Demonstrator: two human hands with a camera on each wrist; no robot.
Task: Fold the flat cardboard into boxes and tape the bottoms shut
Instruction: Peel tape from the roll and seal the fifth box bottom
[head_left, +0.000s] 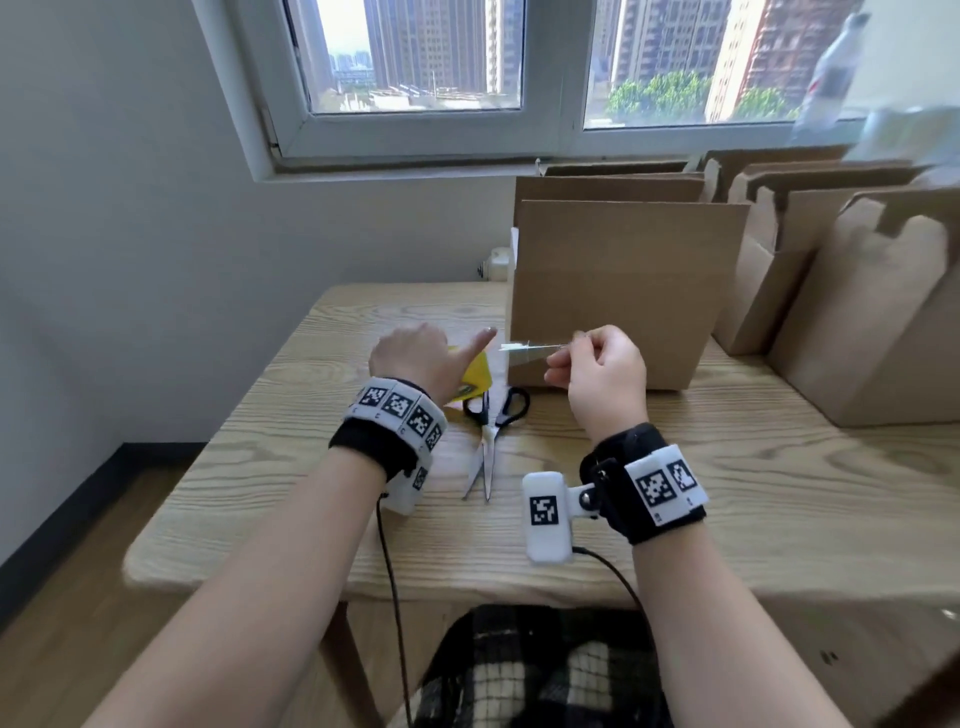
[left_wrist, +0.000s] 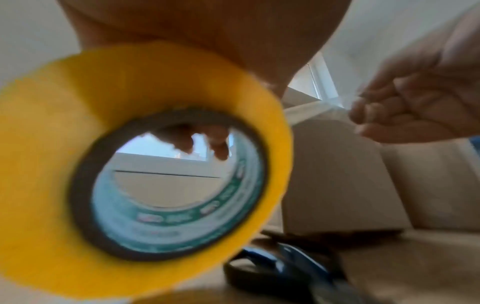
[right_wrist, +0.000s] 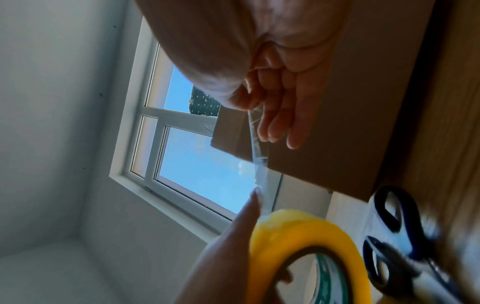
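Note:
My left hand grips a yellow tape roll just above the table, fingers hooked through its core and one finger stretched along the pulled end. A short clear tape strip runs from the roll to my right hand, which pinches its free end. In the right wrist view the strip is taut and wrinkled near the pinch. A folded cardboard box stands upright right behind both hands. The roll fills the left wrist view, with the right hand beyond it.
Black-handled scissors lie on the wooden table below my hands, slightly parted. Several more cardboard boxes stand at the right, under the window. The table's left edge drops to the floor beside a white wall.

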